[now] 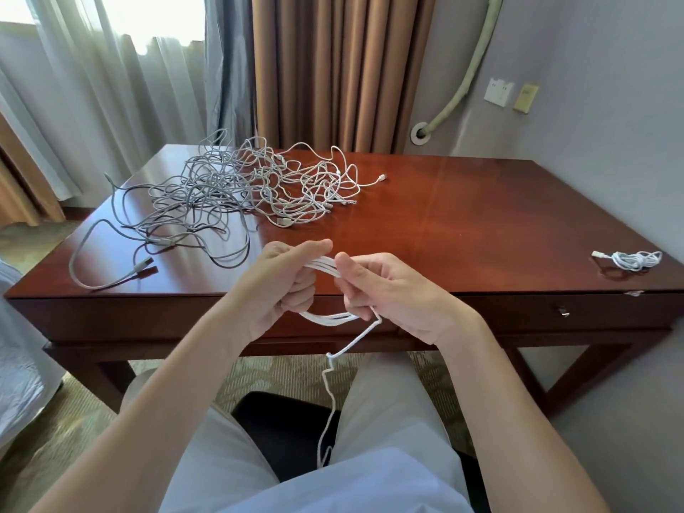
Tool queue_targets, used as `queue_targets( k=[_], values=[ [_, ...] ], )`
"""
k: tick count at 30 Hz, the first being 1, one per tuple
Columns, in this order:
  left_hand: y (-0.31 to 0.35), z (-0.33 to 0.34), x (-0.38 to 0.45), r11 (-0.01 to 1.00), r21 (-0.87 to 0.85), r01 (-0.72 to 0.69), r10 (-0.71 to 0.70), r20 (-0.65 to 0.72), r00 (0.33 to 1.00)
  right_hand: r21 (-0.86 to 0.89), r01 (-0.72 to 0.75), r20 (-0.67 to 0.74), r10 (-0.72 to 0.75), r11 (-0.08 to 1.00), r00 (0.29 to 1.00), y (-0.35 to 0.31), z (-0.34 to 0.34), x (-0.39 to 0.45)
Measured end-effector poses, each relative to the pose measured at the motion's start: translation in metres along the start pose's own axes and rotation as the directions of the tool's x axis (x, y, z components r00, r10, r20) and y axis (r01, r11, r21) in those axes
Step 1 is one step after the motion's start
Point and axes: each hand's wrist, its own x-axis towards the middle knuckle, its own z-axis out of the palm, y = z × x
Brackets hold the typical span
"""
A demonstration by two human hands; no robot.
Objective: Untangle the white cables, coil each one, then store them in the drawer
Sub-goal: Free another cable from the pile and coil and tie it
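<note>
The bench [462, 216] is a broad rectangular slab of glossy reddish-brown wood, its polish catching window glare along the far-left corner. A drawer front with a small metal knob [563, 312] sits in the near face toward the right.

Across the far-left half of the bench sprawls the tangle of cables [237, 187]: thin round cords, greyish on the left and whiter on the right, looped over each other in a loose heap, with 1 long strand trailing to the near-left edge and ending in a flat plug [144, 269].

Near the right edge, close to the near-right corner, lies 1 small coiled cable [634, 260], white, bundled into a tight knot-like bunch with its connector poking left.

In front of the near edge, above the lap, the left hand [281, 286] has its grip curled round several parallel loops of a smooth white cable [325, 317], forming an oval coil. The right hand [385, 290] pinches the same loops at the top between thumb and fingers. The cable's loose tail [329, 401] hangs kinked toward the lap.
</note>
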Motion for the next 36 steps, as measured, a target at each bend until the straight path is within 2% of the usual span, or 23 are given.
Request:
queue_targets(
  k=[3, 5, 8, 11, 13, 15, 17, 19, 20, 22, 25, 27, 29, 31, 34, 36],
  values=[
    [-0.001, -0.003, -0.001, 0.995, 0.012, -0.102, 0.102, -0.082, 0.991, 0.0, 0.01, -0.076, -0.01, 1.0, 0.997, 0.007, 0.002, 0.0],
    [-0.002, -0.006, 0.0, 0.975, 0.138, -0.177, 0.195, -0.132, 0.972, -0.02, 0.013, -0.114, -0.015, 1.0, 0.993, 0.01, 0.002, 0.0],
    [-0.005, -0.006, -0.001, 0.875, 0.409, -0.258, 0.344, -0.152, 0.926, -0.021, 0.031, -0.161, -0.034, 0.999, 0.986, 0.014, 0.001, 0.0],
    [-0.005, -0.004, -0.002, 0.843, 0.467, -0.267, 0.374, -0.152, 0.915, -0.014, 0.035, -0.219, -0.038, 0.999, 0.975, 0.012, 0.003, 0.0],
    [-0.003, -0.002, -0.002, 0.9, 0.341, -0.272, 0.345, -0.174, 0.922, 0.032, 0.051, -0.224, -0.043, 0.998, 0.974, 0.012, 0.005, 0.001],
    [-0.003, 0.0, 0.001, 0.964, 0.041, -0.261, 0.264, -0.202, 0.943, 0.112, 0.096, -0.231, -0.068, 0.989, 0.971, 0.013, 0.008, 0.001],
    [-0.007, 0.005, 0.006, 0.936, -0.293, -0.194, 0.148, -0.172, 0.974, 0.23, 0.172, -0.271, -0.107, 0.958, 0.957, 0.012, 0.014, 0.001],
    [-0.011, 0.011, 0.006, 0.896, -0.431, -0.109, 0.076, -0.095, 0.993, 0.343, 0.213, -0.338, -0.091, 0.915, 0.937, 0.009, 0.022, 0.003],
    [-0.011, 0.012, 0.004, 0.907, -0.416, -0.071, 0.055, -0.049, 0.997, 0.361, 0.221, -0.364, -0.081, 0.906, 0.928, 0.007, 0.024, 0.003],
    [-0.009, 0.006, 0.0, 0.962, -0.271, -0.032, 0.049, 0.056, 0.997, 0.281, 0.216, -0.386, -0.095, 0.935, 0.917, 0.007, 0.024, 0.005],
    [0.001, -0.009, -0.002, 0.997, -0.061, -0.041, 0.056, 0.263, 0.963, 0.068, 0.14, -0.282, -0.116, 0.988, 0.952, 0.001, 0.019, 0.004],
    [0.009, -0.007, -0.001, 0.997, 0.074, -0.008, -0.012, 0.267, 0.963, -0.074, 0.09, -0.214, -0.104, 0.993, 0.971, -0.009, 0.018, 0.002],
    [0.016, 0.005, -0.001, 0.978, 0.209, 0.008, -0.04, 0.15, 0.988, -0.141, 0.077, -0.215, -0.107, 0.987, 0.971, -0.014, 0.018, 0.004],
    [0.018, 0.014, 0.0, 0.989, 0.151, 0.006, -0.011, 0.032, 0.999, -0.091, 0.097, -0.22, -0.115, 0.991, 0.969, -0.012, 0.018, 0.007],
    [0.013, 0.014, 0.003, 0.97, -0.242, 0.031, -0.056, -0.099, 0.993, 0.122, 0.089, -0.223, -0.06, 0.989, 0.973, -0.002, 0.019, 0.009],
    [0.006, 0.011, 0.005, 0.931, -0.363, 0.02, -0.06, -0.099, 0.993, 0.205, 0.09, -0.221, -0.044, 0.975, 0.974, 0.002, 0.022, 0.008]
  ],
)
